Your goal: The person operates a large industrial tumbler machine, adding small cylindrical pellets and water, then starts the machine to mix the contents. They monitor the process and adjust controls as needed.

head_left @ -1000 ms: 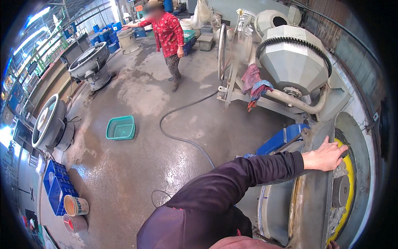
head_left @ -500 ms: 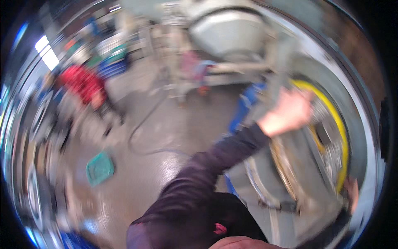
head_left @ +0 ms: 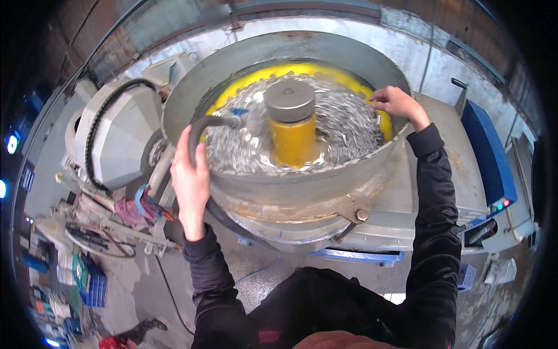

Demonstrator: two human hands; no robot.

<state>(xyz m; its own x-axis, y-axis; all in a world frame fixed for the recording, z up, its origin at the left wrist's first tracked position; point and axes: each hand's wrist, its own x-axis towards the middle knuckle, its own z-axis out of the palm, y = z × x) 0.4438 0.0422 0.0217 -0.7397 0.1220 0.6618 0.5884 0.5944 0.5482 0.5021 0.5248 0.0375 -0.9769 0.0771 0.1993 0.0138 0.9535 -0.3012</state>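
Observation:
A round grey metal tub (head_left: 279, 192) stands before me, its inside lined in yellow. Many small shiny metal pieces (head_left: 349, 122), smeared by motion, lie in it around a yellow centre post (head_left: 290, 139) with a grey cap (head_left: 289, 100). At the near left rim, my left hand (head_left: 190, 180) is around a dark hose (head_left: 200, 129), its thumb and fingers on either side. The hose bends over the rim with its end inside the tub. My right hand (head_left: 400, 104) is over the right rim, fingers bent and slightly apart, with nothing visible in them.
A pale many-sided drum machine (head_left: 119, 131) stands left, with a pink and blue rag (head_left: 139, 206) on its frame. To the right is a grey bench surface (head_left: 447, 157) beside a blue box-shaped unit (head_left: 491, 151). Blue crates (head_left: 93, 288) and a person's leg (head_left: 142, 331) are at lower left.
My view has swung right, bringing the tub to the middle. My left hand has come to the hose at the rim; my right hand is now raised over the tub's right side.

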